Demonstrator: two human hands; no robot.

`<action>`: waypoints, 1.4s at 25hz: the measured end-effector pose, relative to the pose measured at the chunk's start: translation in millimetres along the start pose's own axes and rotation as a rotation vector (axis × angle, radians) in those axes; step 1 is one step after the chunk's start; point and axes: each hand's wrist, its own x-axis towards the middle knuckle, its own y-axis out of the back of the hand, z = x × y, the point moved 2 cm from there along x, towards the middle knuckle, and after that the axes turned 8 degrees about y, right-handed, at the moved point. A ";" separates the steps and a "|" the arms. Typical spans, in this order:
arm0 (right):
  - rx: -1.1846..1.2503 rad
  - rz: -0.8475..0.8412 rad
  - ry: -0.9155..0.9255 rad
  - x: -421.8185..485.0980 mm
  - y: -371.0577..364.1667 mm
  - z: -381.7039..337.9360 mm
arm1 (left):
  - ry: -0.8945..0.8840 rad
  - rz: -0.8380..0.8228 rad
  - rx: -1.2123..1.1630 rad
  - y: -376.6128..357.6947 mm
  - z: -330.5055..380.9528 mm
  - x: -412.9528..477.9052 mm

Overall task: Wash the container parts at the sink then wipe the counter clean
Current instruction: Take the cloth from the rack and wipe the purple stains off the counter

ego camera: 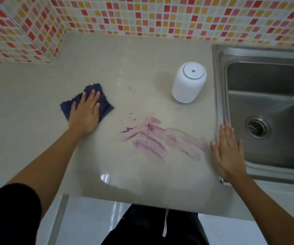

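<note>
Container, the white round plastic one (188, 83), stands whole on the beige stone desk (36, 103) in the upper middle, so we think washing is done. Purple smears (160, 138) remain mid-frame. Our left hand (85, 113) presses flat on the dark blue cloth (105, 105); our right hand (228, 152) lies open by the steel sink (266, 53).

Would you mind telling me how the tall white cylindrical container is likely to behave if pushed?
The tall white cylindrical container stands upright on a narrow base, so it may tip. The glossy beige counter suggests it could slide. Round-sided, it would probably roll if toppled.
</note>
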 end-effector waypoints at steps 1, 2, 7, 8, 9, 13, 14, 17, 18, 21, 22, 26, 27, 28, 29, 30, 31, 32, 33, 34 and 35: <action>-0.005 0.002 -0.003 -0.1 0.0 1.0 | 0.070 0.014 -0.023 2.2 8.8 24.3; -0.014 0.002 -0.005 -0.6 -0.3 2.0 | 0.103 0.024 -0.038 0.7 25.2 44.0; -0.135 0.003 0.025 -0.4 -0.3 -0.5 | -0.309 -0.106 0.021 -20.4 100.9 21.7; -0.148 0.001 0.031 -0.2 0.0 0.5 | -0.379 -0.137 0.026 -21.1 90.4 -1.6; -0.150 -0.005 0.036 0.1 -0.1 0.9 | -0.402 -0.136 0.023 -20.5 67.2 -22.0; -0.111 -0.004 0.033 1.1 -2.5 0.2 | -0.076 0.008 0.031 2.4 -45.2 -19.3; -0.102 -0.003 0.029 1.2 -2.3 0.5 | 0.057 0.028 0.017 7.0 -51.5 -1.6; -0.086 -0.003 0.029 1.4 -1.8 -0.2 | 0.177 0.065 -0.054 2.0 8.6 30.6; -0.084 -0.004 0.031 1.0 -2.0 -0.3 | 0.101 0.045 -0.062 -4.4 41.3 24.8; -0.070 0.003 0.036 0.5 -1.1 -0.4 | -0.223 -0.057 -0.027 -39.7 109.1 -59.7; -0.068 0.000 0.038 0.0 -1.0 -0.6 | -0.310 -0.099 0.015 -45.4 111.3 -103.9; -0.066 0.008 0.031 1.3 -1.2 -0.3 | -0.189 -0.086 0.036 -31.3 51.2 -152.2; -0.066 0.006 0.032 0.9 -1.2 0.3 | -0.103 -0.077 0.026 -28.6 42.9 -129.0; -0.064 0.005 0.032 0.8 -0.9 0.7 | -0.029 -0.058 0.011 -24.8 46.5 -102.5; -0.060 0.008 0.029 0.9 -0.8 0.7 | 0.019 -0.025 -0.001 -25.6 61.7 -78.1; -0.060 0.013 0.031 0.6 -0.8 0.7 | 0.027 -0.019 -0.003 -28.9 87.7 -64.2; -0.062 0.019 0.036 0.3 -1.4 0.5 | -0.019 -0.028 -0.020 -35.0 120.5 -63.1; -0.059 0.024 0.037 0.7 -1.9 0.1 | -0.097 -0.045 -0.047 -44.2 150.6 -73.0; -0.050 0.030 0.038 0.4 -1.5 0.2 | -0.204 -0.056 -0.067 -53.8 172.9 -94.4; -0.038 0.035 0.041 -0.2 -0.8 0.9 | -0.337 -0.054 -0.052 -60.4 183.5 -123.7; -0.020 0.033 0.046 -0.1 -0.9 1.3 | -0.462 -0.038 -0.020 -64.2 179.9 -152.1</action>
